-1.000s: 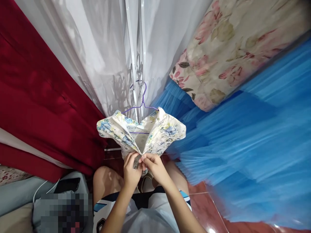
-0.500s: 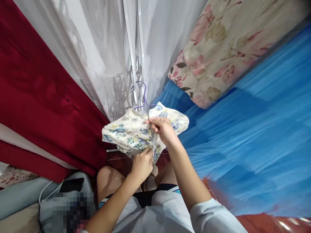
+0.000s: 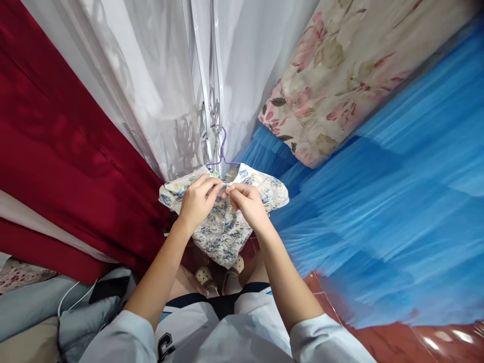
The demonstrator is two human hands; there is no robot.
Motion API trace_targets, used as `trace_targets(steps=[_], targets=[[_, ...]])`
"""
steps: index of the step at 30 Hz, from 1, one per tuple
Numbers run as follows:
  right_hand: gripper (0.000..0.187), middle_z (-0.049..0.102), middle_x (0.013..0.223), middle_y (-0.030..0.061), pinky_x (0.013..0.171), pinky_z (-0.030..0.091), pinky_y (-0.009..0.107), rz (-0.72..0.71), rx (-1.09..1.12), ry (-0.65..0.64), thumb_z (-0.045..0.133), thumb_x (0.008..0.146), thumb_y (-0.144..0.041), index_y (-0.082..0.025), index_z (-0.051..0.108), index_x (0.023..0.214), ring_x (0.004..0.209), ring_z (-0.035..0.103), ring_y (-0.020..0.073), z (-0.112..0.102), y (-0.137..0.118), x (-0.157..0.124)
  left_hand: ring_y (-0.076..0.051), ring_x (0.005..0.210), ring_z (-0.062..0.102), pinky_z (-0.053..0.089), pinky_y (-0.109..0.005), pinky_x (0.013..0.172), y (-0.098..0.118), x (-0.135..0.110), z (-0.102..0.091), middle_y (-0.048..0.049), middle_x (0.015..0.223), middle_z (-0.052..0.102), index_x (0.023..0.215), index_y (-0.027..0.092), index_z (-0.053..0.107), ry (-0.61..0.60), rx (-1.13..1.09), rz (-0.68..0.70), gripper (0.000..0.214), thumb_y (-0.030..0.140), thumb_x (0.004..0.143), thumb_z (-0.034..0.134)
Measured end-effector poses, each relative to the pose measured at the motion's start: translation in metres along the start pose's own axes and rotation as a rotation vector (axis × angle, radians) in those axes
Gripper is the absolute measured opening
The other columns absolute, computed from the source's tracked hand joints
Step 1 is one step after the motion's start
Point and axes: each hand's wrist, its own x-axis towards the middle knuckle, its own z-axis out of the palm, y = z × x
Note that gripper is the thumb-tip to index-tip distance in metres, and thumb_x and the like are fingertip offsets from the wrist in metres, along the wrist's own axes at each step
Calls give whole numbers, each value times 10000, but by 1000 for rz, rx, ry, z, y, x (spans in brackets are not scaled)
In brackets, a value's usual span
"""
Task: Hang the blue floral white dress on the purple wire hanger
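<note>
A white blouse (image 3: 223,237) with a blue and yellow floral print hangs on a purple hanger (image 3: 223,157) in front of me. My left hand (image 3: 199,197) is closed in a pinch on the blouse's front edge just below the neckline. Close beside it, my right hand (image 3: 245,200) pinches the opposite edge of the neckline, its fingers curled. The fingertips of both hands almost meet at the middle of the collar. Whatever small fastening may be between them is too small to make out.
Behind the hanger are white curtains (image 3: 151,75) and a white metal frame (image 3: 206,101). Red cloth (image 3: 68,151) hangs left; floral cloth (image 3: 321,91) and blue tulle (image 3: 397,217) hang right. A dark phone-like object (image 3: 109,289) lies on grey fabric at lower left.
My left hand has moved up from the blouse's lower front to the neckline, beside my right hand. The blouse now hangs straighter, its front sides drawn together at the top.
</note>
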Motion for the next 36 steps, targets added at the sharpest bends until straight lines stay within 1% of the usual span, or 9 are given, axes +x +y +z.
trace_targets(steps=[4, 8, 14, 18, 21, 25, 29, 33, 36], targets=[[301, 399, 396, -62, 446, 225, 258, 78, 29, 39, 605, 825, -420, -155, 662, 692, 386, 307, 92, 5, 16, 8, -156, 830, 591, 473, -268, 794, 5, 14, 5, -44, 869, 618, 900, 164, 654, 120, 38, 71, 173, 259, 961, 522], [257, 392, 391, -59, 443, 222, 258, 146, 41, 26, 593, 800, -373, -168, 653, 655, 389, 315, 96, 7, 37, 3, -153, 851, 592, 466, -261, 822, -18, 20, -8, -37, 864, 628, 869, 155, 640, 424, 3, -48, 178, 275, 950, 537], [226, 383, 407, -63, 447, 218, 253, 172, 46, -85, 553, 792, -294, -158, 674, 658, 403, 296, 88, 12, 49, -25, -144, 804, 601, 499, -302, 816, -108, -7, -38, -13, 798, 588, 864, 162, 570, 867, -545, -642, 150, 307, 902, 566], [230, 403, 414, -62, 453, 227, 241, 202, 75, -175, 518, 805, -258, -160, 654, 648, 403, 316, 84, 21, 61, -39, -215, 899, 650, 506, -460, 859, -138, -40, -25, -75, 871, 625, 853, 185, 502, 835, -856, -1002, 137, 306, 910, 474], [232, 418, 409, -57, 463, 251, 239, 206, 108, -178, 508, 802, -237, -165, 634, 622, 399, 333, 86, 19, 71, -48, -235, 920, 646, 493, -471, 879, -138, -49, -6, -90, 903, 614, 850, 180, 506, 852, -752, -958, 133, 302, 898, 484], [234, 443, 406, -49, 471, 269, 243, 211, 91, -193, 500, 801, -226, -171, 638, 620, 398, 357, 96, 5, 78, -57, -184, 1046, 582, 424, -345, 998, -128, -38, -1, -58, 1008, 582, 933, 180, 545, 971, -518, -714, 161, 329, 944, 486], [232, 453, 420, -46, 468, 272, 240, 221, 97, -216, 499, 801, -224, -174, 638, 622, 403, 371, 98, 3, 79, -60, -144, 940, 563, 431, -263, 943, -130, -19, -11, -34, 920, 556, 866, 156, 579, 831, -184, -400, 216, 351, 942, 522], [217, 457, 437, -49, 468, 280, 232, 229, 106, -234, 496, 799, -214, -178, 635, 637, 418, 396, 100, 14, 76, -56, -105, 671, 512, 465, -219, 689, -145, -8, -9, 15, 721, 494, 794, 151, 531, 700, -370, -555, 274, 365, 956, 478], [218, 451, 438, -51, 468, 278, 230, 223, 97, -248, 494, 803, -205, -179, 631, 635, 422, 401, 100, 19, 72, -53, -101, 710, 505, 446, -196, 693, -154, -4, -7, 8, 755, 511, 797, 145, 547, 726, -345, -525, 251, 343, 947, 511]])
